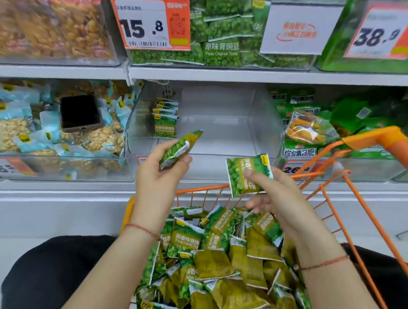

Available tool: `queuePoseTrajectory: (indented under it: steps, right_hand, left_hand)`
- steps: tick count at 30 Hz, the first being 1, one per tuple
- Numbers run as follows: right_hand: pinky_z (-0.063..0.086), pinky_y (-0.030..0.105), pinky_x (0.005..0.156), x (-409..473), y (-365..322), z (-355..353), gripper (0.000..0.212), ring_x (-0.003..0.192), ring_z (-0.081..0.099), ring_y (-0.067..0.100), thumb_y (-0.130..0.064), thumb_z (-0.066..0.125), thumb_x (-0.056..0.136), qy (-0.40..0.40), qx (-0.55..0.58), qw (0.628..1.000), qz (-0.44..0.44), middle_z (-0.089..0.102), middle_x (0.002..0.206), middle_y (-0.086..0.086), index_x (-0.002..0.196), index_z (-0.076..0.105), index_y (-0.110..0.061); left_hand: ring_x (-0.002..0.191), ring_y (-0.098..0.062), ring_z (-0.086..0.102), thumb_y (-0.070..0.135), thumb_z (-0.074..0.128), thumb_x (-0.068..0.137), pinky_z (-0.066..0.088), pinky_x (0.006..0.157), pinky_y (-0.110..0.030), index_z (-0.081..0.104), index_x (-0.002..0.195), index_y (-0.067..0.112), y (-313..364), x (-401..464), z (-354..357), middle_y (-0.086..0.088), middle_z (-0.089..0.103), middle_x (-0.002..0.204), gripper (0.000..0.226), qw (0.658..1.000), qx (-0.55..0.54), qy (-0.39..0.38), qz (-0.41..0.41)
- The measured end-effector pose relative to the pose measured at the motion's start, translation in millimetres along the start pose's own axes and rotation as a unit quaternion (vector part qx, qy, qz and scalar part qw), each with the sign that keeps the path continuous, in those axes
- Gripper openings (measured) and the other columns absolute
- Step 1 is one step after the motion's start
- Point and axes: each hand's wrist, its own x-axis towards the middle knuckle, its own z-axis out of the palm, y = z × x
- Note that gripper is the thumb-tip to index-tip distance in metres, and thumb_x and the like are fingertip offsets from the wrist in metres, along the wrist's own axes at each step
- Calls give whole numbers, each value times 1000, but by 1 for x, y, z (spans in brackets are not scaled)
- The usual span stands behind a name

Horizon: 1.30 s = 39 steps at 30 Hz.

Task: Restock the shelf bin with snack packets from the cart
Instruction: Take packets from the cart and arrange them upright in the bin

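Snack packets (pixel 215 262), green w/ pea print; both hands pinch one each, left (pixel 160 173), right (pixel 275 194)

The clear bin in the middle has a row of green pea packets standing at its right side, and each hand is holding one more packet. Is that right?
Nearly. The head view shows the row of green pea packets standing at the left side of the clear bin, not the right. The rest holds: the left hand and right hand each hold one packet.

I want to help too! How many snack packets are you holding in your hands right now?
2: one packet gripped in the left hand, one packet pinched in the right hand. More may hide behind the fingers.
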Motion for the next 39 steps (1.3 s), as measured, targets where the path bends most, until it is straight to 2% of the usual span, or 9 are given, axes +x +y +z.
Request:
queuePoseTrajectory:
  steps: [5, 11, 17, 21, 26, 30, 32, 37, 39]
  right_hand:
    - [55, 23, 55, 6, 16, -8, 88, 63, 69, 17, -13, 68, 84, 13, 133, 991, 12, 61, 109, 5, 152, 12, -10]
    - [55, 21, 54, 7, 24, 4, 51, 57, 66, 14, -6, 67, 85, 32, 47, 998, -21, 68, 85, 7, 131, 44, -2]
    - [53, 24, 71, 4, 25, 5, 7, 80, 67, 8, -22, 65, 87, 62, 16, 995, -80, 71, 85, -6, 93, 65, -18]
    - [55, 38, 83, 0, 25, 17, 14, 91, 69, 15, -24, 51, 96, -23, 112, 993, -35, 72, 97, 0, 95, 63, -19]
    - [57, 38, 85, -6, 18, 19, 42, 101, 68, 12, -50, 51, 75, -78, 190, 977, -58, 72, 107, -3, 107, 63, -24]
    - [58, 29, 77, -5, 22, 16, 30, 95, 69, 13, -20, 68, 81, -53, 116, 990, -65, 72, 102, -1, 110, 61, -15]
    - [58, 24, 68, -1, 20, 7, 24, 90, 71, 16, -12, 65, 83, -10, 174, 983, -53, 72, 100, 4, 107, 61, -9]
    - [54, 21, 57, 4, 9, -19, 4, 69, 68, 8, -13, 59, 89, 80, 307, 947, -51, 67, 86, 1, 92, 60, -12]
    - [54, 21, 58, 5, 11, -18, 8, 74, 68, 11, -13, 59, 89, 75, 308, 947, -46, 66, 92, 3, 97, 61, -11]
  left_hand:
    - [110, -20, 63, 50, 53, 88, 51, 95, -36, 71, 103, 15, -1, -13, 19, -3, 69, 115, 42, 978, -178, 1, -105]
    - [112, 2, 59, -1, 61, 85, 48, 94, -19, 70, 102, 28, -16, -24, 24, 8, 64, 124, 34, 995, -61, -65, -33]
    - [122, 4, 51, 9, 70, 80, 44, 103, -27, 49, 127, 29, -21, -21, 23, 14, 61, 128, 55, 992, -101, -72, -8]
    - [114, -8, 61, 18, 64, 79, 52, 92, -27, 48, 127, 29, -21, -26, 29, 9, 67, 117, 52, 994, -74, -83, -4]
    - [112, -9, 62, 27, 64, 81, 51, 95, -32, 52, 125, 29, -20, -31, 35, 0, 69, 114, 46, 998, -25, -53, -4]
    - [111, -1, 60, 22, 68, 85, 48, 100, -31, 51, 126, 30, -10, -25, 22, 6, 65, 120, 45, 987, 112, -115, -3]
    - [105, 8, 60, 32, 71, 82, 46, 99, -25, 48, 127, 40, 5, -21, 4, 21, 64, 111, 51, 937, 277, -209, 28]
    - [127, 9, 32, 41, 63, 87, 18, 96, 3, 34, 140, 43, 3, -44, -7, 27, 35, 143, 61, 686, 470, -556, 7]
    - [130, 2, 30, 28, 61, 88, 22, 102, -6, 34, 140, 42, -13, -53, -1, 22, 31, 146, 60, 671, 465, -578, 8]
